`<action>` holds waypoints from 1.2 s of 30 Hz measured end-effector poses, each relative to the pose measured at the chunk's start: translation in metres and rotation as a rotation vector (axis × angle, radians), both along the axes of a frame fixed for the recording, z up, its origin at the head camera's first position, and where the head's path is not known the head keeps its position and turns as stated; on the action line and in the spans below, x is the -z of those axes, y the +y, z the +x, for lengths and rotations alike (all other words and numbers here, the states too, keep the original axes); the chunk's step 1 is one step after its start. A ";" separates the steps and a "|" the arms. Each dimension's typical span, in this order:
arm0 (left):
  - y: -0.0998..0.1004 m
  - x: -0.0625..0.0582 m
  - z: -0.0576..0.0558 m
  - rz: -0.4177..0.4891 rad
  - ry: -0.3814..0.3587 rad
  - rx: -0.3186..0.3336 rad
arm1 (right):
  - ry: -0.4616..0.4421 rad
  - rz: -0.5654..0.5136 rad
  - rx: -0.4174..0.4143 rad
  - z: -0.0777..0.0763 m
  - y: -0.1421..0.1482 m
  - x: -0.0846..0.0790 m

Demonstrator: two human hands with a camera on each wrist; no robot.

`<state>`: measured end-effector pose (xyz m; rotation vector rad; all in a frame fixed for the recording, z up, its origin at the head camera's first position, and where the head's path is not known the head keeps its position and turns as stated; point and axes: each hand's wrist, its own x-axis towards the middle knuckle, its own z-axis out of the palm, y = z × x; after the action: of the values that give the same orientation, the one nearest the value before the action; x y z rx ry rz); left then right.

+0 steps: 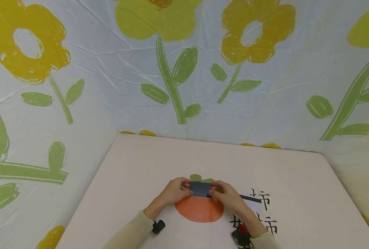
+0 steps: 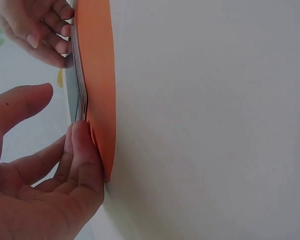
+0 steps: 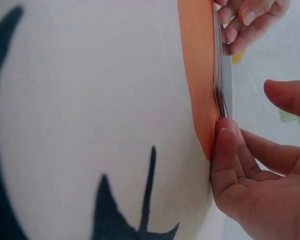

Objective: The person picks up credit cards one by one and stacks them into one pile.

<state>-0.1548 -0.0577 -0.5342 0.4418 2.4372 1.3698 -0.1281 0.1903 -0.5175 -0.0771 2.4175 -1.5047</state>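
Fingers of the left hand (image 1: 174, 190) bent round the left end of the dark-topped stack (image 1: 200, 189); from my seat they read as a pinch. One digit looks clear of the stack in the left wrist view. Stack itself: thin layers, edges lined up fairly close, centred over the upper part of the orange fruit print (image 1: 200, 211) on the pale table (image 1: 134, 166). Green leaf print (image 1: 195, 177) just beyond. Cannot tell whether the stack rests flat or hangs slightly off the surface.

Risks I note: uneven pinch between the two ends, and inner layers could slide out or fan. Too much inward push could bow the stack; loosening one end first could let that corner drop and spill layers over the print.

Right hand (image 1: 224, 194) grasps the opposite end, fingertips and thumb at its edges. Further right, a pale sheet with a black band (image 1: 252, 204) lies by the right forearm; a low sweep of that arm might drag it.

Writing: black brush strokes. Upper character (image 1: 264, 200) shows 市 on its right half, lower character (image 1: 271, 226) likewise; left parts partly covered. Probably 柿, my guess. No brand or label legible on the stack's top.
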 end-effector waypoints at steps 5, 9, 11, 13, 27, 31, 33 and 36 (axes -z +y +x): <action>0.001 0.001 0.000 -0.017 0.001 0.002 | -0.001 0.011 0.004 0.001 0.000 0.000; 0.002 0.003 0.000 -0.021 0.006 0.007 | 0.001 0.022 0.009 0.002 0.000 0.001; 0.002 0.003 0.000 -0.023 0.009 0.008 | 0.001 0.022 0.010 0.002 0.001 0.002; 0.003 0.003 0.001 -0.024 0.009 0.009 | 0.002 0.022 0.013 0.003 0.001 0.002; 0.003 -0.004 0.001 0.018 0.015 0.001 | 0.033 0.045 0.033 0.008 0.011 -0.005; 0.014 -0.013 0.001 0.043 0.045 0.023 | 0.051 0.074 0.055 0.011 0.019 -0.011; 0.022 -0.017 0.002 0.058 0.057 0.036 | 0.075 0.097 0.059 0.012 0.025 -0.012; 0.036 -0.021 0.004 0.076 0.061 0.047 | 0.088 0.112 0.071 0.014 0.037 -0.013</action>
<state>-0.1508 -0.0214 -0.5130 0.5629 2.4129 1.4536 -0.1144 0.2268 -0.5043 -0.0358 2.5948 -1.4203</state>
